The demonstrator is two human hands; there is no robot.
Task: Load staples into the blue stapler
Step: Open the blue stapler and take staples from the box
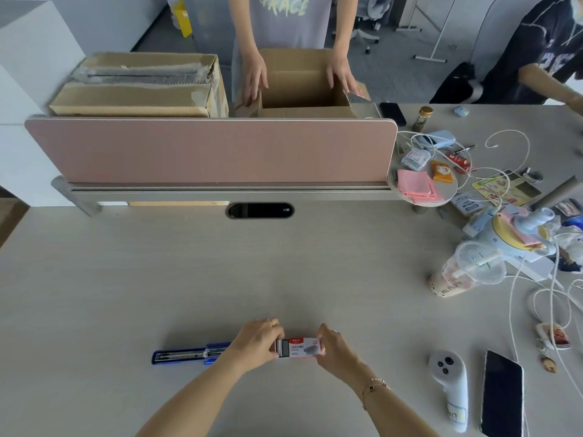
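Observation:
The blue stapler (186,355) lies flat on the desk at the lower left, swung open so its metal staple channel shows. Its right end is hidden behind my left hand (255,343). A small red and white staple box (299,347) sits just right of the stapler. My left hand pinches the box's left end, where a dark inner tray or staple strip sticks out. My right hand (332,350) grips the box's right end. Both hands hold the box just above or on the desk.
A white handheld controller (449,386) and a black phone (502,394) lie at the lower right. Cables, a plastic cup (467,271) and clutter fill the right side. A pink divider (208,149) crosses the desk; another person handles a cardboard box (303,86) behind it.

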